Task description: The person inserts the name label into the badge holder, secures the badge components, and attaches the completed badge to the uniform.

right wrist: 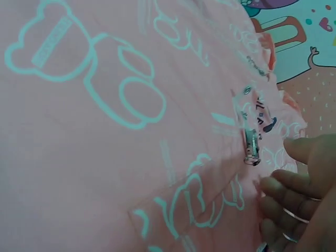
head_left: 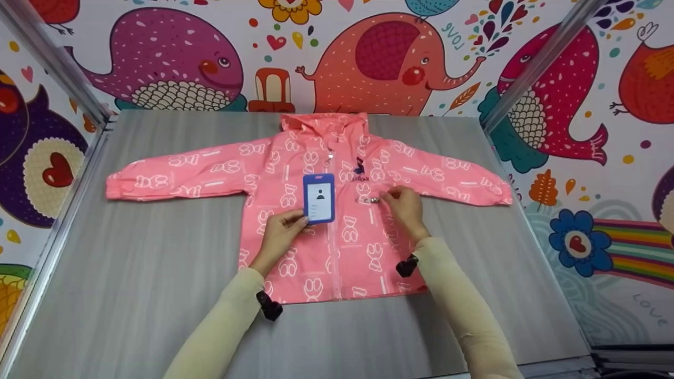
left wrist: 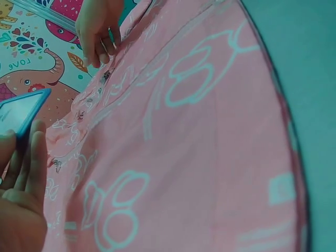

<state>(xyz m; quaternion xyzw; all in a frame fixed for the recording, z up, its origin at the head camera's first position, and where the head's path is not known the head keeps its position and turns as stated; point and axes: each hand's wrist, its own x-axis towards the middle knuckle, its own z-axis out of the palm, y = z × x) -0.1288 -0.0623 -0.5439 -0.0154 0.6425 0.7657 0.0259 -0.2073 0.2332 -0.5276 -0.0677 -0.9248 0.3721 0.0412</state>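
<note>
A pink jacket (head_left: 295, 252) with white rabbit-like outlines lies spread face up, sleeves out to both sides. My left hand (head_left: 281, 231) pinches a blue badge holder (head_left: 319, 210) by its lower edge and holds it upright over the jacket's front. In the left wrist view, the badge holder (left wrist: 32, 113) is partly cut off. A small metal clip (head_left: 373, 200) lies on the chest below a dark printed logo (head_left: 360, 168). Beside this clip (right wrist: 252, 149) is my right hand (right wrist: 310, 184), fingers loosely bent and apart from it in the right wrist view.
The jacket lies on a grey wood-grain table (head_left: 158, 252). Patterned walls with cartoon animals, such as an elephant (head_left: 389, 68), enclose the back and sides. Metal posts (head_left: 542, 63) stand at the rear corners. The jacket's zipper pull (head_left: 330, 156) hangs near the collar.
</note>
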